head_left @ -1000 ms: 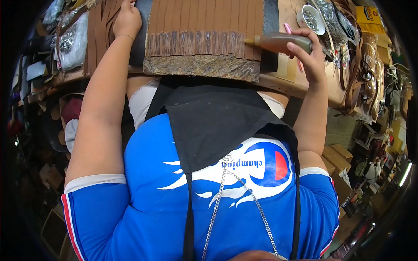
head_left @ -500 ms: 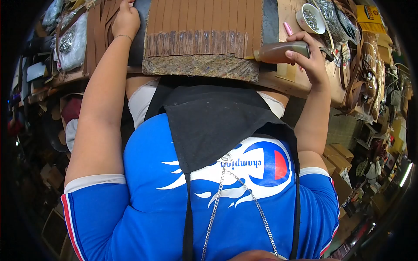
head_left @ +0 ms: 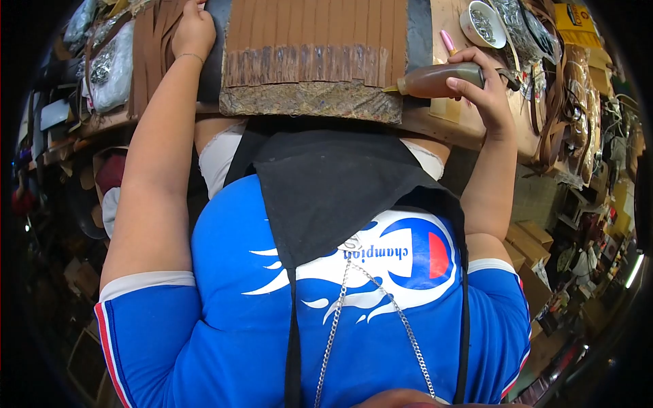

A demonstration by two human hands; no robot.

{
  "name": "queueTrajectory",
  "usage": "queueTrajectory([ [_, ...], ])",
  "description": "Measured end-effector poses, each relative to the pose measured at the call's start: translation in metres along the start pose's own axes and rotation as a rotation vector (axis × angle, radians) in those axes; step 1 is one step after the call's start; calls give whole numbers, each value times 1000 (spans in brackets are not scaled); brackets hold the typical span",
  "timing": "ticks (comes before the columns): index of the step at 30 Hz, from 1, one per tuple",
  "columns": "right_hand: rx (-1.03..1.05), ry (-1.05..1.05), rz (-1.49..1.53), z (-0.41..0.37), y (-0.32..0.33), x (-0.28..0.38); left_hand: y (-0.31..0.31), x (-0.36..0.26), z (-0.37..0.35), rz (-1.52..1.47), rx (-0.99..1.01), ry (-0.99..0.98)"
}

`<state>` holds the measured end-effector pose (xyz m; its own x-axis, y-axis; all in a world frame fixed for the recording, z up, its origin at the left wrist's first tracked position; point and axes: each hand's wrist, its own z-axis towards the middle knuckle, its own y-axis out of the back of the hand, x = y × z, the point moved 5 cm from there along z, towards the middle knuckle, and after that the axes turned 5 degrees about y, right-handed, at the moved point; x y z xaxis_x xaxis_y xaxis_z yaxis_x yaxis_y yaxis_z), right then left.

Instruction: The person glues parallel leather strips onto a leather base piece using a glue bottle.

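My right hand [head_left: 481,88] is wrapped round a squeeze bottle [head_left: 442,80] of brownish liquid, held on its side. Its narrow nozzle points left, at the lower right corner of a row of brown leather strips [head_left: 316,27]. Near their lower ends these strips carry a glossy, wet-looking band. They lie side by side on a mottled block [head_left: 306,100]. My left hand [head_left: 195,30] is closed at the top edge, left of the block, beside more brown strips [head_left: 148,47]; its fingertips are partly cut off, and I cannot make out what they hold.
Right of the block, a white bowl [head_left: 483,24] of small metal pieces and a pink pen-like object [head_left: 447,41] are on the wooden table [head_left: 469,129]. Plastic bags [head_left: 112,64] lie at the left. Cardboard boxes [head_left: 527,241] stand on the floor at the right.
The block and strips sit slightly higher and further left in view. The bottle's nozzle stays near the lower right corner of the strips. Both hands keep nearly the same pose.
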<state>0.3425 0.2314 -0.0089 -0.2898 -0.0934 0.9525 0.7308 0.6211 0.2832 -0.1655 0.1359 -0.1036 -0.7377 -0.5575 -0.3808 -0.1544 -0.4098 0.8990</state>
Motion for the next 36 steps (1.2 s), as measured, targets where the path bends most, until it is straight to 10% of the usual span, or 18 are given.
queueTrajectory([
  [36, -181, 102, 47, 9, 9, -5, -5, 5, 2, -10, 22, 17],
])
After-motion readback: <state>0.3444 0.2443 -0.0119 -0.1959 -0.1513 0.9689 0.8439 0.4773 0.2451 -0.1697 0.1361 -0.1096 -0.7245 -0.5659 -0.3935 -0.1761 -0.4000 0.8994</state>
